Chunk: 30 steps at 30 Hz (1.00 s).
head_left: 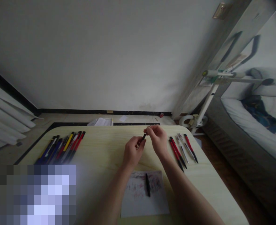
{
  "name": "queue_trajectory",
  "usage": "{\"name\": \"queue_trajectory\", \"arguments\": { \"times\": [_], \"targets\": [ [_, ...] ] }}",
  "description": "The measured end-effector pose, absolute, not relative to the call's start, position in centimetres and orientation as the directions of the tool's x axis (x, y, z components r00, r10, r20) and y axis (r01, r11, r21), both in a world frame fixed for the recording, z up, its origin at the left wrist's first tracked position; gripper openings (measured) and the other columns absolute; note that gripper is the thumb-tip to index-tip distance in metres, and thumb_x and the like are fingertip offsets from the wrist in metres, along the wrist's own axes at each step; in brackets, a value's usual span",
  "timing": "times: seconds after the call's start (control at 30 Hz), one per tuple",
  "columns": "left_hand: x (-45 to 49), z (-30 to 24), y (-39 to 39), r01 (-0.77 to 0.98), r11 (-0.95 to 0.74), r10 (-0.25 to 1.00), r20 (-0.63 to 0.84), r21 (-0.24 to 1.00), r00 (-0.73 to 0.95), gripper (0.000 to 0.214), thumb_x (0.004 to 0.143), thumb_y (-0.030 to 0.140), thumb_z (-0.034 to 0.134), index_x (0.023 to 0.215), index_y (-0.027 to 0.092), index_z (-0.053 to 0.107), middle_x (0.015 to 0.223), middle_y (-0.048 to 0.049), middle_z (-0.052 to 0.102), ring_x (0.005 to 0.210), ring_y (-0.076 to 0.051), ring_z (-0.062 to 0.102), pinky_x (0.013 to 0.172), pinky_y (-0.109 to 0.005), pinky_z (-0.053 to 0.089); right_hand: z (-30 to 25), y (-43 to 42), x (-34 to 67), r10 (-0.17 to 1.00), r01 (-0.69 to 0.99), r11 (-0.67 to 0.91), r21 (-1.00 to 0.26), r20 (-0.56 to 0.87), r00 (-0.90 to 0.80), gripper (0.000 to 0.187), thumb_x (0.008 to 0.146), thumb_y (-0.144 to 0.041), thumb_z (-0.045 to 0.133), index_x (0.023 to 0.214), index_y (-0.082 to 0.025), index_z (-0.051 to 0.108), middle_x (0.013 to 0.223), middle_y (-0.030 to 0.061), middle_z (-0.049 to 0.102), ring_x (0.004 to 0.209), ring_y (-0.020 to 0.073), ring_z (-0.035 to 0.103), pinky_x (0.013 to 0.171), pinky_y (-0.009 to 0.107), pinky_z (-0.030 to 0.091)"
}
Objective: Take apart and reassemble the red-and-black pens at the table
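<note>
Over the middle of a pale wooden table (pixel 100 150), my left hand (pixel 132 153) and my right hand (pixel 158 139) both pinch one short dark pen part (pixel 144 136) between them, fingers closed. Below my hands lies a sheet of white paper (pixel 142 200) with red and dark scribbles, and a black pen piece (pixel 148 185) rests on it.
Several pens in blue, yellow, red and black (pixel 62 147) lie in a row at the table's left. Several red and white pens (pixel 182 149) lie at the right. A blurred patch covers the lower left. A bed (pixel 250 125) and a white stand (pixel 205 106) are to the right.
</note>
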<state>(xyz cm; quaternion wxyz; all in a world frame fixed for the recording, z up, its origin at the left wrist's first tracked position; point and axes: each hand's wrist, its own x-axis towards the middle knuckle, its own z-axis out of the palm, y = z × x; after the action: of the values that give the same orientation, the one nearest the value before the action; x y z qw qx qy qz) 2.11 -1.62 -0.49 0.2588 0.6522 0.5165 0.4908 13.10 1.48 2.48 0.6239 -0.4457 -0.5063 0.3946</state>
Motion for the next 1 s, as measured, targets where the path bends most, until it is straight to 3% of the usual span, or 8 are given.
{"name": "queue_trajectory", "arguments": {
  "times": [0.17, 0.23, 0.3, 0.43, 0.53, 0.63, 0.77, 1.0],
  "targets": [
    [2.0, -0.3, -1.7, 0.380, -0.321, 0.937, 0.350, 0.868, -0.009, 0.022, 0.081, 0.034, 0.049, 0.087, 0.017, 0.060, 0.073, -0.0025, 0.059, 0.059, -0.011, 0.049, 0.057, -0.023, 0.040, 2.3, 1.2, 13.6, 0.969, -0.034, 0.233, -0.972, 0.229, 0.088, 0.019, 0.075, -0.033, 0.058, 0.083, -0.017, 0.054, 0.075, 0.0025, 0.061, 0.072, 0.0151, 0.059, 0.065, 0.028, 0.047],
    [1.9, -0.4, -1.7, 0.352, -0.304, 0.940, 0.340, 0.885, -0.043, 0.022, 0.081, 0.034, 0.049, 0.088, 0.016, 0.060, 0.075, -0.0032, 0.060, 0.060, -0.011, 0.050, 0.057, -0.023, 0.041, 2.2, 0.0, 14.3, 0.977, 0.069, 0.205, -0.976, 0.209, 0.051, 0.027, 0.074, -0.036, 0.058, 0.093, -0.016, 0.054, 0.079, 0.0037, 0.062, 0.072, 0.0154, 0.059, 0.064, 0.028, 0.047],
    [1.9, -0.6, -1.6, 0.329, -0.277, 0.943, 0.321, 0.903, -0.088, 0.023, 0.081, 0.035, 0.048, 0.087, 0.016, 0.059, 0.074, -0.0031, 0.061, 0.059, -0.011, 0.051, 0.057, -0.022, 0.041, 2.2, -2.0, 15.1, 0.981, 0.274, 0.175, -0.946, 0.192, 0.037, 0.027, 0.075, -0.037, 0.057, 0.091, -0.016, 0.055, 0.077, 0.0039, 0.061, 0.066, 0.0144, 0.057, 0.059, 0.026, 0.044],
    [1.8, -0.9, -1.5, 0.304, -0.241, 0.949, 0.290, 0.922, -0.127, 0.022, 0.081, 0.036, 0.048, 0.086, 0.017, 0.057, 0.074, -0.0025, 0.062, 0.061, -0.011, 0.054, 0.056, -0.021, 0.041, 2.5, -7.0, 16.2, 0.988, 0.736, 0.142, -0.662, 0.049, -0.147, 0.030, 0.078, -0.042, 0.053, 0.060, -0.018, 0.053, 0.051, -0.0010, 0.053, 0.049, 0.0112, 0.046, 0.046, 0.023, 0.029],
    [1.8, -1.1, -1.5, 0.308, -0.233, 0.949, 0.285, 0.922, -0.136, 0.022, 0.081, 0.037, 0.047, 0.086, 0.017, 0.056, 0.075, -0.0026, 0.063, 0.060, -0.010, 0.053, 0.055, -0.020, 0.041, 2.8, -9.3, 16.1, 0.956, 0.879, 0.178, -0.441, -0.133, -0.261, 0.032, 0.071, -0.048, 0.059, 0.057, -0.019, 0.057, 0.053, 0.0002, 0.057, 0.051, 0.0130, 0.050, 0.047, 0.024, 0.023],
    [1.6, -1.2, -1.4, 0.307, -0.237, 0.948, 0.289, 0.922, -0.136, 0.023, 0.081, 0.038, 0.047, 0.087, 0.018, 0.055, 0.075, -0.0022, 0.063, 0.058, -0.010, 0.053, 0.055, -0.020, 0.040, 3.1, -10.0, 15.6, 0.953, 0.934, 0.176, -0.311, -0.184, -0.241, 0.034, 0.070, -0.053, 0.058, 0.060, -0.021, 0.060, 0.058, 0.0022, 0.062, 0.054, 0.0152, 0.053, 0.048, 0.025, 0.021],
    [1.5, -1.4, -1.2, 0.276, -0.242, 0.945, 0.290, 0.930, -0.149, 0.023, 0.081, 0.038, 0.047, 0.088, 0.018, 0.054, 0.075, -0.0022, 0.063, 0.062, -0.011, 0.055, 0.058, -0.022, 0.041, 3.1, -9.8, 15.1, 0.933, 0.940, 0.220, -0.262, -0.225, -0.282, 0.033, 0.069, -0.054, 0.058, 0.061, -0.022, 0.062, 0.059, 0.0017, 0.063, 0.055, 0.0158, 0.054, 0.047, 0.025, 0.019],
    [1.5, -1.9, -0.9, 0.195, -0.243, 0.946, 0.276, 0.950, -0.168, 0.022, 0.080, 0.038, 0.048, 0.086, 0.017, 0.053, 0.071, -0.0022, 0.063, 0.063, -0.012, 0.057, 0.058, -0.022, 0.043, 2.8, -9.7, 14.7, 0.918, 0.928, 0.285, -0.242, -0.208, -0.336, 0.013, 0.071, -0.030, 0.056, 0.062, -0.022, 0.061, 0.060, 0.0009, 0.064, 0.058, 0.0157, 0.056, 0.048, 0.025, 0.020]
  ]
}}
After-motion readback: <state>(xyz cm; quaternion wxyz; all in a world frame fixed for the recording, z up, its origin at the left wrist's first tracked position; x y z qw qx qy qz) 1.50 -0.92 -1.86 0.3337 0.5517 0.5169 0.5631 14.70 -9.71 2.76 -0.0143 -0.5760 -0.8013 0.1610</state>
